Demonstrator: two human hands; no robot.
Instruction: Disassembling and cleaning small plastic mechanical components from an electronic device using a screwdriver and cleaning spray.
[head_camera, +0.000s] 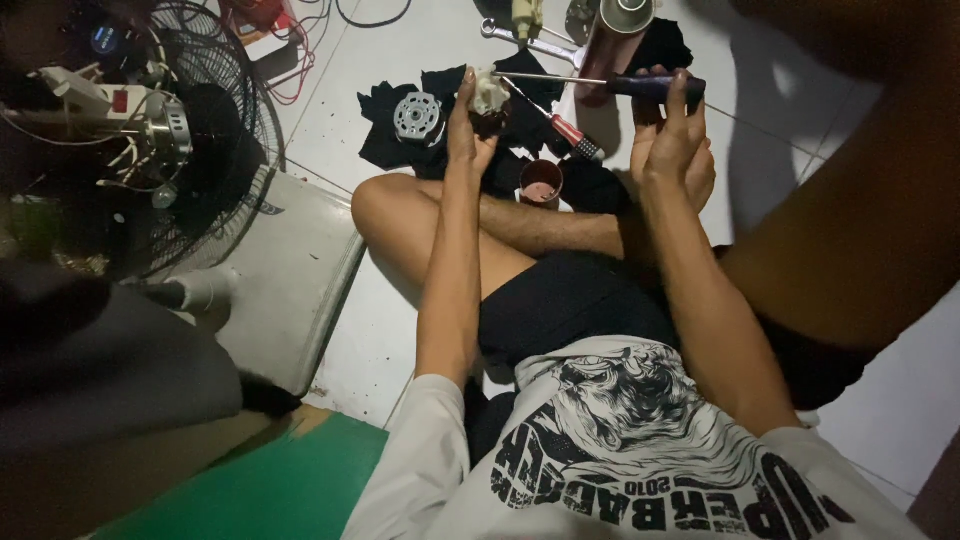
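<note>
Small white-topped motor part (489, 95) is gripped in fingers of left hand (466, 135), held above crossed legs. Dark-handled screwdriver (640, 85) is clasped in right hand (672, 140), shaft tip laid against part. Round grey metal motor plate (418, 116) is seen on black cloth (385, 125), far left.

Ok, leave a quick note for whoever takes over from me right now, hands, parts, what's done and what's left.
Left hand: grips a small whitish motor part, held up over the legs.
Right hand: holds a dark-handled screwdriver, tip at that part.
On the black cloth: round metal motor piece, red-handled screwdriver. Small copper-coloured cup by the shin.
Done: fan stands opened, wiring exposed.
Left: the part in hand is under work; pieces lie loose.
</note>
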